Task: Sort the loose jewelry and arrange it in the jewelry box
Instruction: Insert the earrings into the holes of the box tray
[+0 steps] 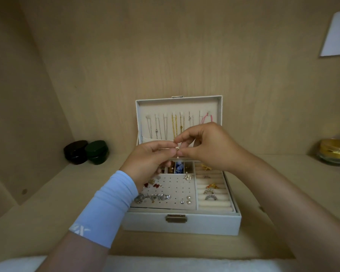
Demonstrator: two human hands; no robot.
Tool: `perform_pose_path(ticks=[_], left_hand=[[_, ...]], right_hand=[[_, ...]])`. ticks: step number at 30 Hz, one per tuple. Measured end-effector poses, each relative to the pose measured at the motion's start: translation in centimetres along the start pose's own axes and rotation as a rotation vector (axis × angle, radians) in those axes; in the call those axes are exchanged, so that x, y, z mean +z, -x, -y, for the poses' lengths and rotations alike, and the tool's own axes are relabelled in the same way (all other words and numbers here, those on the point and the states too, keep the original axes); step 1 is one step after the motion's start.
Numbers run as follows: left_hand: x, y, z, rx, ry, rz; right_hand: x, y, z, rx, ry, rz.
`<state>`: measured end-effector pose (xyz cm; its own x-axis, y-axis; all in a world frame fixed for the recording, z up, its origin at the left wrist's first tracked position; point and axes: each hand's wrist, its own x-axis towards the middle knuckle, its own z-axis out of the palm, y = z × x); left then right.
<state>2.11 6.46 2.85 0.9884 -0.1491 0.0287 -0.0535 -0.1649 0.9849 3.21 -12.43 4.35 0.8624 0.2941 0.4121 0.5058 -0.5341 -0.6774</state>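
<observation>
Together, left hand point(147, 159) and right hand point(209, 148), both grips tight on earring point(177, 148) above jewelry box point(181, 225).

White X-like logo point(81, 231) on blue sleeve point(106, 205); paper point(336, 34) print unreadable

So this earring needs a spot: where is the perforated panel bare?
Bare: the middle of the beige perforated panel, between red stud earrings at left and the white pearl cluster upper right. Crowded: its lower left, with silver crystal earrings, and lower right, with pearl studs.
</observation>
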Motion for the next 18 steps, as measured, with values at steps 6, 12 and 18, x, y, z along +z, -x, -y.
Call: perform_pose_path(ticks=[6, 12, 18], left_hand=[[0.3, 0.0, 0.2, 0.145, -0.394, 0.013], [0.8, -0.7, 1.6, 0.29, -0.765, 0.203], [0.8, -1.6, 1.9, 0.34, -0.797, 0.209]], right_hand=[[-1.6, 0.8, -0.2, 0.054, 0.121, 0.107], [-0.8, 3.5, -0.8, 0.09, 0.223, 0.159], [0.5, 4.2, -1.1, 0.074, 0.326, 0.082]])
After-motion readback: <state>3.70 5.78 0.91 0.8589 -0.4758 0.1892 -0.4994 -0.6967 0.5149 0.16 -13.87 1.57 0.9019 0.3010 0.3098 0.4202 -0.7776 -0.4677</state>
